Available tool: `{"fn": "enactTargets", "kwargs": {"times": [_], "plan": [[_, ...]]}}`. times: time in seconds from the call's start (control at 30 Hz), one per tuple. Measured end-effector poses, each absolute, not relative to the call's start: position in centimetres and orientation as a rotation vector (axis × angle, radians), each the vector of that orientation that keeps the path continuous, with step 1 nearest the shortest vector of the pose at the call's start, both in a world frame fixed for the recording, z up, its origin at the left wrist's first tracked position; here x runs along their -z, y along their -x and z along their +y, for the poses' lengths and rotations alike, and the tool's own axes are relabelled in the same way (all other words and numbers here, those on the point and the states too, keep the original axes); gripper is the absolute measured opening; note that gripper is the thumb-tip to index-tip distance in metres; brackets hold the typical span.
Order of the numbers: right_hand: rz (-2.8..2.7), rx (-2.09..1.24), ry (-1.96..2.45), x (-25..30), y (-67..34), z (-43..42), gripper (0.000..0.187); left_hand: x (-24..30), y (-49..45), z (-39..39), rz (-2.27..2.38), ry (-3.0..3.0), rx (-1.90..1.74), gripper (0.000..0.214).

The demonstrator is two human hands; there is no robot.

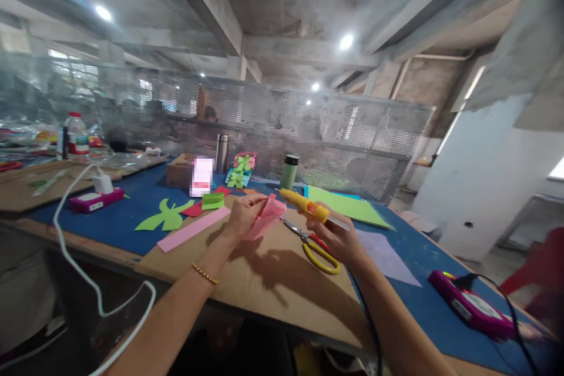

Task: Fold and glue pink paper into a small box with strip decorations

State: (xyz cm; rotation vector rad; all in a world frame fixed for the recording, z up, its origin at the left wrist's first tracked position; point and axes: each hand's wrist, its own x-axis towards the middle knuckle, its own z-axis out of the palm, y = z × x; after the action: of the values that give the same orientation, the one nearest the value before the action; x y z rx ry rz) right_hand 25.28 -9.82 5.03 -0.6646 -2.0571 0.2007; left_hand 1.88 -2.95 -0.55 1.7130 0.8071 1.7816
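Note:
My left hand [242, 215] is closed on a folded pink paper piece [267, 217], holding it above a sheet of brown cardboard [264, 282]. My right hand [335, 235] grips a yellow glue gun [306, 207], with its nozzle pointing left, close to the top of the pink paper. A black cord runs from the gun down along my right forearm. Scissors with yellow and red handles [315, 247] lie on the cardboard just under my right hand.
On the blue table [132, 229] lie a pink paper strip [191, 229], a green cut-out [165, 216], red and green scraps, a green sheet [346, 205] and a pale sheet [388, 258]. Magenta devices [471, 305] [94, 198], a steel flask [221, 154], a green cup [289, 171] and a perforated metal screen stand around.

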Motion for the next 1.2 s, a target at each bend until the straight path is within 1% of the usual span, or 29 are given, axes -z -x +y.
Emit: {"fn": "enactTargets", "kwargs": {"times": [0.1, 0.2, 0.3, 0.53, 0.8, 0.97, 1.2], "plan": [[-1.992, -0.249, 0.773, -3.3, -26.2, -9.5, 0.027, 0.5, -1.9, -3.0, 0.833, -1.701, -1.784, 0.026], [-1.992, -0.197, 0.897, -2.6, -26.5, -9.8, 0.033, 0.5, -1.9, -3.1, 0.86, -1.703, -1.764, 0.026], [-2.039, -0.115, 0.886, -2.7, -26.0, -9.9, 0.038, 0.6, -1.8, -3.2, 0.885, -1.707, -1.762, 0.027], [-2.068, -0.002, 0.866, -2.7, -25.4, -10.0, 0.04, 0.4, -2.0, -3.5, 0.866, -1.738, -1.728, 0.024], [-2.12, 0.092, 0.74, -2.7, -25.3, -9.9, 0.03, 0.5, -2.0, -3.6, 0.845, -1.783, -1.697, 0.024], [-2.102, 0.055, 0.724, -2.6, -25.4, -9.9, 0.023, 0.5, -2.0, -3.6, 0.825, -1.787, -1.694, 0.024], [-2.092, 0.023, 0.725, -2.8, -25.4, -10.0, 0.019, 0.6, -2.0, -3.5, 0.809, -1.811, -1.715, 0.024]]}}
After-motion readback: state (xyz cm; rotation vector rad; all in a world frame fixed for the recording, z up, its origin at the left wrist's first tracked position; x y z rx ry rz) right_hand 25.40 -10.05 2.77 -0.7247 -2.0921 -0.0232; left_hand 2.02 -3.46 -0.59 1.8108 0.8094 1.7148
